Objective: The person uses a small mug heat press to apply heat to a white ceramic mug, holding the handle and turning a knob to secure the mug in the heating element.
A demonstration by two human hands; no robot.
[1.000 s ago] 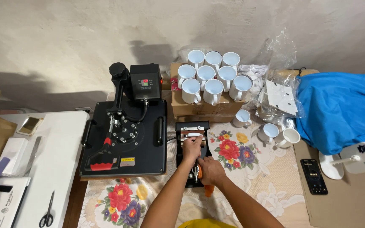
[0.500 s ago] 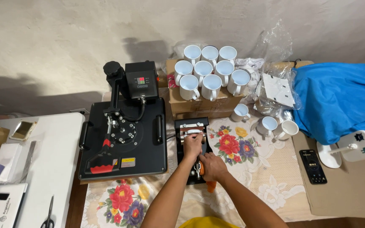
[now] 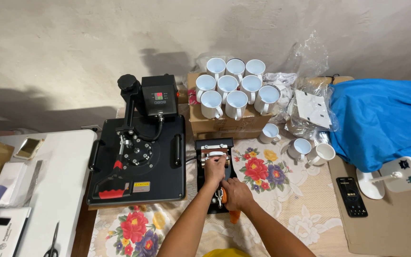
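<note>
While the view has drifted slightly, both hands stay put: the left hand (image 3: 214,169) closed over the white mug in the small black mug press (image 3: 215,147), the right hand (image 3: 235,194) gripping its orange-tipped lever (image 3: 234,216) beside the large black flat heat press (image 3: 139,164).

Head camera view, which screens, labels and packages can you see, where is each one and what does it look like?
Control box display: on the black heat press, small dark screen with red digits.
Warning label: on the press base, yellow rectangle.
Black phone: right, on brown card, screen lit.
Second phone: left, on the white table, pale and reflective.
Cardboard box: behind the mug press, brown, bearing white mugs.
Plastic bags: right of the box, clear, crumpled.
</note>
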